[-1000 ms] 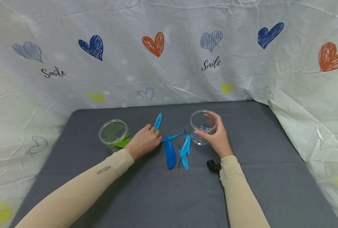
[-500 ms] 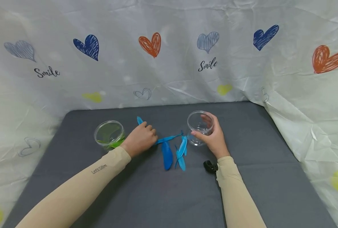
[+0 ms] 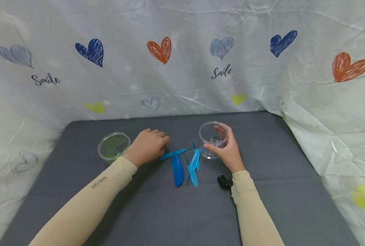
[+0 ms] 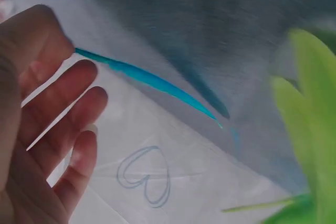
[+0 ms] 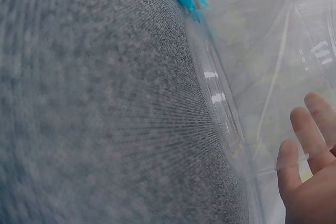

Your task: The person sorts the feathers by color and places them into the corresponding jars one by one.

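My left hand (image 3: 148, 145) pinches a blue feather (image 4: 152, 81) by its quill between thumb and index finger; in the head view the hand hides that feather. Beside it on the left stands a clear plastic cup (image 3: 108, 158) with green feathers (image 4: 320, 114) in it, partly covered by the wrist. My right hand (image 3: 226, 150) grips a second clear plastic cup (image 3: 207, 136) round its side; I see nothing inside. Between the hands lie a dark blue feather (image 3: 178, 172) and several lighter blue feathers (image 3: 194, 167).
A dark grey cloth (image 3: 157, 212) covers the table. A black wrist strap (image 3: 224, 182) sits by the right cuff. Behind the table hangs a pale curtain (image 3: 182, 78) printed with hearts.
My left hand has moved a little left with the blue feather, away from the other blue feathers and closer to the left cup. My right hand keeps its hold on the right cup.
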Motion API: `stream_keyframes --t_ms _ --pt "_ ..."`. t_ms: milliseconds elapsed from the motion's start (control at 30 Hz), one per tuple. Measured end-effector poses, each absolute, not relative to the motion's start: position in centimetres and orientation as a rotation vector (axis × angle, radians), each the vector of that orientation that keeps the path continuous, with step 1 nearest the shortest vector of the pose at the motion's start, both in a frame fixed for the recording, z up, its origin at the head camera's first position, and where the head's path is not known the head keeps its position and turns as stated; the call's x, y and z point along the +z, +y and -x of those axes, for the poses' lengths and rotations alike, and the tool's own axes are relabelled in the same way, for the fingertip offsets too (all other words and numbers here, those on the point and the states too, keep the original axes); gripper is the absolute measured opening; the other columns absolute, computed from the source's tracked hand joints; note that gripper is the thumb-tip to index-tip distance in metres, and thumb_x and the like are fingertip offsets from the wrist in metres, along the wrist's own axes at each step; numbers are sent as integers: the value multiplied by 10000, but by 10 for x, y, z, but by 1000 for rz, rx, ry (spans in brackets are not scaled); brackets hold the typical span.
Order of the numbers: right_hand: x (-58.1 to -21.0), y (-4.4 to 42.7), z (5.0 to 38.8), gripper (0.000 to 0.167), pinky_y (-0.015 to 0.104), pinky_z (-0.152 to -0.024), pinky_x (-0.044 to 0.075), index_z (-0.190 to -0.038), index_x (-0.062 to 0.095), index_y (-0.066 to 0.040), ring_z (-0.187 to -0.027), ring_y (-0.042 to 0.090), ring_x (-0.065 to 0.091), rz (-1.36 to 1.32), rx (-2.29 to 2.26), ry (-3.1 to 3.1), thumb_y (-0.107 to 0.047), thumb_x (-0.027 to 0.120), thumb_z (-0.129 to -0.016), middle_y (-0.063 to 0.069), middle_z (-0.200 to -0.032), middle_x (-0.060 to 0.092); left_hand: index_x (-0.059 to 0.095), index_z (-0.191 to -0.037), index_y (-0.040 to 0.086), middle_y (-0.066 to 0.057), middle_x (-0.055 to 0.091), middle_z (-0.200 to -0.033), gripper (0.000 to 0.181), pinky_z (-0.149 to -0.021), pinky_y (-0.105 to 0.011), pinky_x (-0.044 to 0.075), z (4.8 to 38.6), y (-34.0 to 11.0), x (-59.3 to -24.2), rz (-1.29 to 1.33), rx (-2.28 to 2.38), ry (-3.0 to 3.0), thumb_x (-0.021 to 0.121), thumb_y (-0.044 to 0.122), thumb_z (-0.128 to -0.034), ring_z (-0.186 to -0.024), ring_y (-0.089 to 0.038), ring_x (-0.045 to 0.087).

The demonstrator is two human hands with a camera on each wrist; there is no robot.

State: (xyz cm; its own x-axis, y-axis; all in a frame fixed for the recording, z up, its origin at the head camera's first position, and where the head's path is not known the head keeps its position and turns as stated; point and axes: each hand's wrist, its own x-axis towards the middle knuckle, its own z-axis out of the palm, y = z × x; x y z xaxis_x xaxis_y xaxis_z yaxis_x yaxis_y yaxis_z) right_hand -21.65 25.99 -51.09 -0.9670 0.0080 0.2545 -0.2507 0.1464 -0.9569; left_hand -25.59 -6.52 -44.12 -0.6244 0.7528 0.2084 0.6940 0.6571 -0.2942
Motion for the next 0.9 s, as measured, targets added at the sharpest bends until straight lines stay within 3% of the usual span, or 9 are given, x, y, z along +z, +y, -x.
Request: stream_keyframes --t_ms 100,333,567,900 --pt "-509 261 216 895 553 -1280 402 -1616 410 -311 -1567 204 454 -230 1920 -2210 -263 926 -887 -29 -1614 533 668 -870 195 14 666 -819 124 -619 -324 411 257 -62 -431 1120 -29 -2641 725 116 -946 -686 -167 544" --pt "-507 261 217 898 548 -1296 378 -1613 414 -326 -1566 192 454 -231 1898 -2221 -311 933 -880 -31 -1615 534 658 -990 272 66 728 -991 76 -767 -379 566 256 -51 -414 901 -813 -2856 729 250 -975 -909 -157 683" --pt "-508 260 218 903 536 -1302 368 -1621 403 -328 -1562 203 456 -236 1898 -2250 -320 927 -886 -6 -1631 527 691 -1025 232 65 741 -978 44 -826 -370 590 251 -39 -402 811 -1162 -2748 714 239 -989 -894 -117 679" --pt "-508 257 219 921 518 -1302 371 -1630 390 -319 -1562 237 453 -239 1891 -2263 -348 928 -884 -18 -1623 523 678 -1041 168 -15 792 -1051 37 -865 -405 590 245 -15 -366 722 -1702 -2545 698 187 -1017 -933 -268 725"
